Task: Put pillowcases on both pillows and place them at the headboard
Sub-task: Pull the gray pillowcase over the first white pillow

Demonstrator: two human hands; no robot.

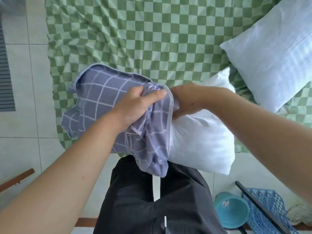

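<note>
Pillow (pixel 199 142) half in case (pixel 94 98), long axis running 9 to 3 o'clock across the bed (pixel 152 39) edge; left hand (pixel 135 105) grips bunched case mouth, right hand (pixel 184 93) clutches pillow at the mouth, both touching.

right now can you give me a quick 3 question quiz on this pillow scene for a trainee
1. True or false: the left hand grips the purple grid pillowcase.
2. Which pillow is going into the pillowcase? A) the bare white pillow at the bed's edge B) the pale blue pillow farther up the checked bed sheet.
3. Fill in: on the floor beside the blue basket lies a teal ____.

Key: 1 true; 2 A; 3 bucket
</note>
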